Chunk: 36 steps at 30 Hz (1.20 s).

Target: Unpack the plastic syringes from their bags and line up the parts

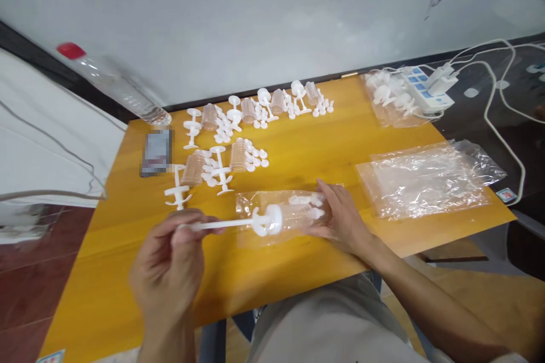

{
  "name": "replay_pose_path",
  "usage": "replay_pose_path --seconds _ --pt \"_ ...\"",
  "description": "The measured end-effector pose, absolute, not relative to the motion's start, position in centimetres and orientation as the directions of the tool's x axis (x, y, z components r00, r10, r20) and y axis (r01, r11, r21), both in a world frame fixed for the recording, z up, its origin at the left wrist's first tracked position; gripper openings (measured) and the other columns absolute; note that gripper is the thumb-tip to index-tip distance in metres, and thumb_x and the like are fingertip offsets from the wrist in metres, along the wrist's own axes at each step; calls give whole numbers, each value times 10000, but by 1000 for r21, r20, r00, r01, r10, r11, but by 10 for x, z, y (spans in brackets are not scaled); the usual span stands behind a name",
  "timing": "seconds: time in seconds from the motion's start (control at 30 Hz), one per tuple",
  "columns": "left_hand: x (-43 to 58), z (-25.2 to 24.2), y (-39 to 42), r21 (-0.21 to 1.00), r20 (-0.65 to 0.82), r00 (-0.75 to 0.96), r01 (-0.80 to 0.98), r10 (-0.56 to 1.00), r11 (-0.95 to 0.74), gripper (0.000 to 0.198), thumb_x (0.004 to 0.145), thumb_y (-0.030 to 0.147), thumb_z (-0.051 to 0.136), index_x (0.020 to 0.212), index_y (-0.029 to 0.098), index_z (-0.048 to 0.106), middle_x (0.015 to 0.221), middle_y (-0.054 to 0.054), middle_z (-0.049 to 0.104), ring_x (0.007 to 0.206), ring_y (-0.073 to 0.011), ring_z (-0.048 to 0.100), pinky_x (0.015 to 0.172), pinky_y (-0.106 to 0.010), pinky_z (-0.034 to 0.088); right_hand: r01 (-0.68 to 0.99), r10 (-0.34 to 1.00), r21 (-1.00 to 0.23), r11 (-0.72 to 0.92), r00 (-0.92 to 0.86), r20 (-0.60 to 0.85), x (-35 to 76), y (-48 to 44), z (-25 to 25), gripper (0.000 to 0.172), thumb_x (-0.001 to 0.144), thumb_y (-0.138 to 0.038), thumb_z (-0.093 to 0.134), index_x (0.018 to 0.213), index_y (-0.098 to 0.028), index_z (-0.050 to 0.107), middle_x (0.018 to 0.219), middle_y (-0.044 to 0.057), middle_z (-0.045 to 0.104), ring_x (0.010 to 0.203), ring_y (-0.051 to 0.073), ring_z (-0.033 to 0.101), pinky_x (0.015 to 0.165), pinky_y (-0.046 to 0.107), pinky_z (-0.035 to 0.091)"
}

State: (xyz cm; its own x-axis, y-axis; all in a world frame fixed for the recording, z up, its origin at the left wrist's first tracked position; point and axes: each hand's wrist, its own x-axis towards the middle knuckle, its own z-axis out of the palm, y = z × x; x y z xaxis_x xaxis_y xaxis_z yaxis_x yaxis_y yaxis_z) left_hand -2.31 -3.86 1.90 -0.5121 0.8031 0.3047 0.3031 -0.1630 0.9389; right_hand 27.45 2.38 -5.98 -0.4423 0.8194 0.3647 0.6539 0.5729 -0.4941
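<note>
My left hand [174, 261] pinches the end of a white plunger [230, 223], which lies sideways with its winged collar and round disc at the mouth of a clear barrel [296, 216]. The barrel rests on or in a clear plastic bag [249, 238]; which of the two I cannot tell. Around the bag's right end my right hand [340, 218] is closed, its fingers beside small white nozzles [317, 213]. Some of its fingertips are hidden. Beyond my hands, sets of white plungers [220, 170], clear barrels [239, 155] and small white nozzles [258, 159] lie in two rows.
Flat clear bags [426, 181] lie at the table's right, below a bag of white parts [389, 93] and a power strip [428, 91] with cables. A phone [156, 151] and a red-capped bottle [121, 88] are at the left. A whiteboard [255, 11] borders the back.
</note>
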Motion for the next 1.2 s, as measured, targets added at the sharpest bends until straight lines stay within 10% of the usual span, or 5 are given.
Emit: replay_pose_path --seconds 0.37,0.6,0.83,1.07,1.2 --pt "-102 30 -21 977 103 -955 45 279 -208 341 691 195 888 615 191 556 590 72 538 531 -70 483 526 -167 570 692 762 -318 647 -577 294 278 22 -46 1092 765 -790 744 1564 -118 427 1419 247 604 1298 434 540 1146 669 353" --pt "-54 4 -9 929 -194 -842 -323 503 -182 302 721 291 917 791 170 649 771 77 669 621 -38 618 624 -137 583 642 796 -471 605 -483 364 272 26 -1 711 1010 -630 541 1523 -145 466 1370 213 652 1233 327 637 1012 482 526" --pt "20 3 14 975 -47 -513 -211 857 -72 371 848 538 793 871 199 644 850 18 685 736 -104 664 783 -266 614 582 935 -732 354 -250 253 248 60 23 638 1065 -630 393 583 -211 384 523 -35 337 491 96 354 512 263 270" --pt "17 19 17 998 57 -19 -15 998 -58 687 693 390 939 1300 258 647 1220 -79 731 895 -185 740 814 -324 635 565 973 -798 209 -206 109 244 76 29 680 1033 -725 359 577 -228 271 525 -31 270 496 99 290 492 273 223" --pt "13 14 27 999 0 -18 -36 1000 -1 540 664 348 948 1128 214 707 1027 -43 755 739 -142 708 710 -291 632 521 963 -813 259 -208 173 244 78 24 625 1079 -653 301 811 -197 634 564 -26 428 514 129 446 539 264 330"
